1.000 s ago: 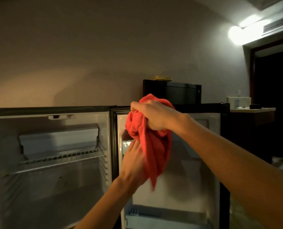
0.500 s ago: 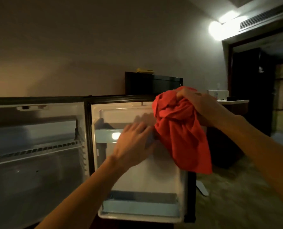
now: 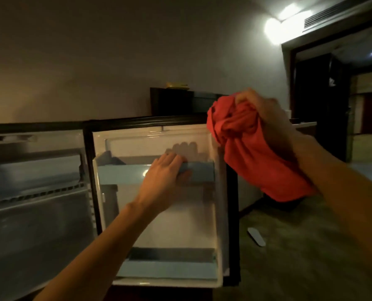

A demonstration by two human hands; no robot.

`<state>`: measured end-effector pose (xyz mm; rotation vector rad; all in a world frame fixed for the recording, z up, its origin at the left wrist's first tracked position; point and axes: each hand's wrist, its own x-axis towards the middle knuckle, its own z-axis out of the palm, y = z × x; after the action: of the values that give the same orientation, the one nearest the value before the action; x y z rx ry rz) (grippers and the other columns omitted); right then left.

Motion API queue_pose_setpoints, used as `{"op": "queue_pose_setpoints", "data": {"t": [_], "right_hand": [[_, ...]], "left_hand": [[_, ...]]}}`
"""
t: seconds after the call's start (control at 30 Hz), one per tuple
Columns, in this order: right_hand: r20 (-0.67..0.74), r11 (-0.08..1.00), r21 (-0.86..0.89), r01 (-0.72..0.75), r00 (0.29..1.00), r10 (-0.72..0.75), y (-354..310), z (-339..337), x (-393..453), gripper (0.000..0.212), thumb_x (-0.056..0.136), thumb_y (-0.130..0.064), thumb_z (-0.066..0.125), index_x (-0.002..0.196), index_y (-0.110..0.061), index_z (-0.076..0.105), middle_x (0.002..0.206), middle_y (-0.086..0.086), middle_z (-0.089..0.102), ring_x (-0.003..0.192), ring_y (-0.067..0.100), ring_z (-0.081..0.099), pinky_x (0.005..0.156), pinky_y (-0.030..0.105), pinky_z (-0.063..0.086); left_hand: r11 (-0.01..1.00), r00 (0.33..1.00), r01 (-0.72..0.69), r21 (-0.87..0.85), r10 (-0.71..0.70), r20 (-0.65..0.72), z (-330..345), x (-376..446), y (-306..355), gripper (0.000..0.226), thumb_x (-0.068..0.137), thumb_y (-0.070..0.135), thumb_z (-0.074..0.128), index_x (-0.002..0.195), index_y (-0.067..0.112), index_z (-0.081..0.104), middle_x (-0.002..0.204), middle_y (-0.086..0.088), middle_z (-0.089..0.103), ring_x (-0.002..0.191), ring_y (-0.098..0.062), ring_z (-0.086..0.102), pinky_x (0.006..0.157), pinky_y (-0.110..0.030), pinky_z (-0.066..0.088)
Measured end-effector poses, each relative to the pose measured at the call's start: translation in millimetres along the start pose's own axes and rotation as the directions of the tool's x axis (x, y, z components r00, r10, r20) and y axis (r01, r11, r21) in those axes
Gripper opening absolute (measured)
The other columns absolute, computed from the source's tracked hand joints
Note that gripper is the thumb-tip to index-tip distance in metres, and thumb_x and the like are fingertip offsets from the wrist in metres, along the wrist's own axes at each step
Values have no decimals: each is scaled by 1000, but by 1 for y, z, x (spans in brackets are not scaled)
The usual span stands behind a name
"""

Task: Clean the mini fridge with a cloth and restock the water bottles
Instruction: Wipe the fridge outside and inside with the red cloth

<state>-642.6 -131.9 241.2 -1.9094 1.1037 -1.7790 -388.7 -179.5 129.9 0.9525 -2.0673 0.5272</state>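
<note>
The right hand (image 3: 265, 118) clutches a bunched red cloth (image 3: 254, 153) at upper right of the frame, fingers curled round the gathered top so the loose end hangs down and slightly rightward, its long axis near vertical. At centre, the left hand (image 3: 163, 177) now grips the upper door shelf (image 3: 200, 170) of the open mini fridge door (image 3: 159, 203), fingers hooked over the pale blue rail and thumb beneath; half a second ago that hand lay flat and open against the door liner, and the cloth was closer to it. The new hold suggests the person is steadying the door, or perhaps preparing to lift the shelf out, before wiping the panel. The shelf runs horizontally across the door, as does the lower door shelf (image 3: 167, 270) near the bottom of the frame. The fridge cabinet (image 3: 33, 192) stands open at left, wire rack visible. No water bottles are in view, so restocking appears yet to come.
</note>
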Motion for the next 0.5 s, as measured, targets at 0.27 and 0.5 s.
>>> {"op": "queue_pose_setpoints", "data": {"t": [0.27,0.5], "right_hand": [[92,857,418,-300,953,288,56,30,-42,15,88,-8,61,75,-8,70,71,3,67,64,11,66,61,24,54],[-8,873,277,-400,908,419,99,30,-101,34,97,-17,55,67,-12,71,62,-1,69,52,4,64,56,21,54]], "left_hand": [[998,998,50,-46,-52,-38,5,6,7,34,89,47,46,97,17,60,94,-5,60,91,-29,54,79,-42,41],[995,994,73,-67,-78,-70,9,3,9,19,93,33,59,98,14,61,97,-7,61,94,-28,53,81,-33,32]]}}
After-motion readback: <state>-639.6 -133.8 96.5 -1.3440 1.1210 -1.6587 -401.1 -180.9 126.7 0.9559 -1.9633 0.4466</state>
